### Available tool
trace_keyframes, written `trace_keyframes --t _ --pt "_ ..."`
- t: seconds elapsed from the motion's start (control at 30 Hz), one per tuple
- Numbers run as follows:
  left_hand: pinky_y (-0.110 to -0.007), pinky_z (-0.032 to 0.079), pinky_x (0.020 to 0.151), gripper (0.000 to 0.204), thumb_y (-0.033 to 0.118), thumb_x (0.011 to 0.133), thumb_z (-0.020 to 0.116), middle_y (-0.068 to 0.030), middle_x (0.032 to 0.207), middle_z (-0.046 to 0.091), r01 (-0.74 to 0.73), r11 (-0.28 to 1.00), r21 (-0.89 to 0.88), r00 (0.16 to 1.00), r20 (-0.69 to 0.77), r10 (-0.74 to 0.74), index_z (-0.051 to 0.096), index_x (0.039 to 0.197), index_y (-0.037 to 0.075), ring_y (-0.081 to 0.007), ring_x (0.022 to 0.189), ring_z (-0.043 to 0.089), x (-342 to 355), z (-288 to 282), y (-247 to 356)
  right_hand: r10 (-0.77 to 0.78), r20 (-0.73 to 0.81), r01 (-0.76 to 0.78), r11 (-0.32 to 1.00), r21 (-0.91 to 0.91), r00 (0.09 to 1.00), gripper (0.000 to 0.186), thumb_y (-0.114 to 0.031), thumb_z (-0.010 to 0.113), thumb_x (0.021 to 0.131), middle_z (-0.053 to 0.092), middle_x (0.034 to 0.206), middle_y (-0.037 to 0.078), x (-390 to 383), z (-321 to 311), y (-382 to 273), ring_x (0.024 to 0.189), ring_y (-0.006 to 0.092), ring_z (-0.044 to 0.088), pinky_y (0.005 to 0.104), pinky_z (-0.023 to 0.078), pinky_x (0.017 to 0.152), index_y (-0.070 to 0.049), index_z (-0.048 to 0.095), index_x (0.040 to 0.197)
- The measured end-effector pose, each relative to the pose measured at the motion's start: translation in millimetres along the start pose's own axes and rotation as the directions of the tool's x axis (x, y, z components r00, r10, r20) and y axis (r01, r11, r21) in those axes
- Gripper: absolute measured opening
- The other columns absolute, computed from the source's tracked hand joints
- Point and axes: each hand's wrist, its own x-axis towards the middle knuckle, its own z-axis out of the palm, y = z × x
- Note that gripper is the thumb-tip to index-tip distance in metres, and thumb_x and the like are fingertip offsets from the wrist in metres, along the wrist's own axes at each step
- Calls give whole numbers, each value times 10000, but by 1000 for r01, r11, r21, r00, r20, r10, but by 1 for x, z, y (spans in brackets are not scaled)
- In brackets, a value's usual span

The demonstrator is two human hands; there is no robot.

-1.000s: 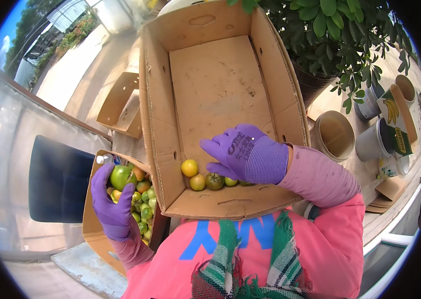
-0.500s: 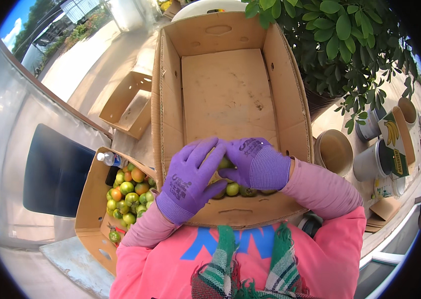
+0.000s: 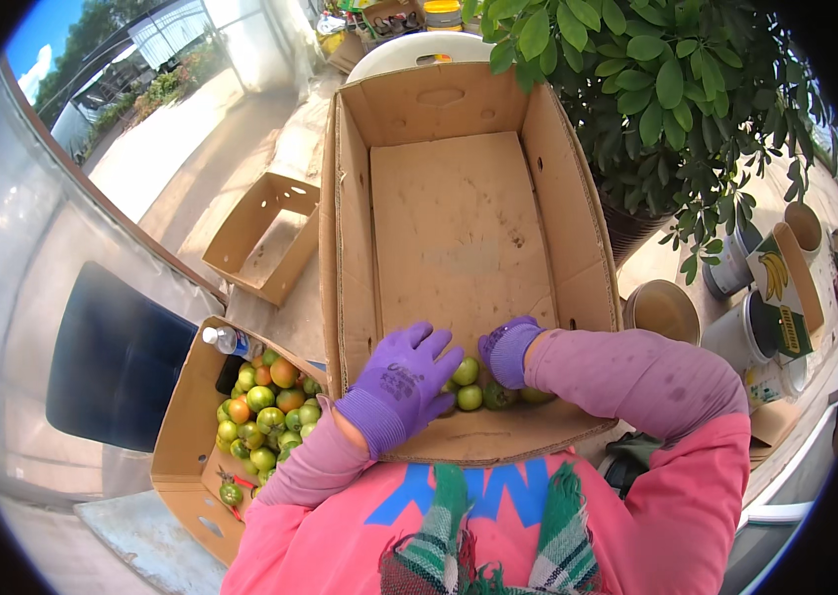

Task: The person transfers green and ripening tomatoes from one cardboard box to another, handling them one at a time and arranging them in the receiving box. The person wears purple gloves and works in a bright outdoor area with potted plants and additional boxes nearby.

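A large cardboard box (image 3: 454, 213) holds several green tomatoes (image 3: 469, 395) along its near end. My left hand (image 3: 399, 382), in a purple glove, is spread over the box's near left corner, fingers apart, beside the tomatoes. My right hand (image 3: 508, 352) is curled just right of them with fingertips turned down; what they grip, if anything, is hidden. A smaller cardboard box (image 3: 176, 446) at lower left holds many green and orange tomatoes (image 3: 265, 416), a plastic bottle (image 3: 233, 341) and a red-handled tool (image 3: 238, 482).
An open carton (image 3: 240, 238) sits beyond the left box, near a dark panel (image 3: 112, 367). A leafy potted plant (image 3: 667, 89) overhangs the back right. Buckets (image 3: 731, 337) and a banana-printed carton (image 3: 781, 278) stand at right. A white rounded object (image 3: 389, 55) lies behind the large box.
My left hand has moved from the tomato box into the large box, then drawn slightly apart from my right hand. My right hand has turned downward. The whole view has shifted.
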Motion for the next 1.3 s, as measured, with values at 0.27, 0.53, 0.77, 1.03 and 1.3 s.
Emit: trace_keyframes --t 0.27,0.53,0.77,1.03,1.3 --pt "-517 474 1001 546 235 799 790 -173 1283 588 -13 1000 -9 1000 -13 13 576 1269 54 -398 1231 542 0 -3 3 112 -95 -112 994 0 989 334 -196 720 910 746 1252 65 0 0 -5 1139 301 722 513 598 819 -159 765 1238" --pt "-499 489 958 530 223 786 792 -167 1236 594 -15 1000 -27 999 30 16 582 1241 49 -385 1182 556 4 -6 1 -8 86 18 994 -106 996 373 -270 764 882 751 1238 50 0 -1 -3 1111 272 730 502 581 818 -176 764 1243" --pt "-481 500 932 501 214 778 788 -159 1187 606 -43 999 -26 999 -4 43 596 1205 37 -380 1139 572 3 -1 -2 90 19 -86 983 -164 996 275 -304 702 925 770 1155 61 9 3 -17 1061 292 742 491 553 803 -160 774 1147" --pt "-477 494 944 473 230 787 777 -149 1188 612 -40 999 -14 999 11 40 608 1189 46 -367 1133 577 1 0 0 -9 -174 -12 992 -123 985 338 -296 709 919 769 1112 73 -19 -7 -12 1049 280 741 460 536 820 -121 707 1209" --pt "-464 499 939 434 229 823 756 -147 1204 624 -31 999 -10 994 108 32 617 1199 59 -349 1127 589 0 6 -1 -15 -259 -10 995 -94 966 316 -281 681 940 769 1106 84 -31 -10 -7 1043 287 740 447 518 855 -103 690 1199"
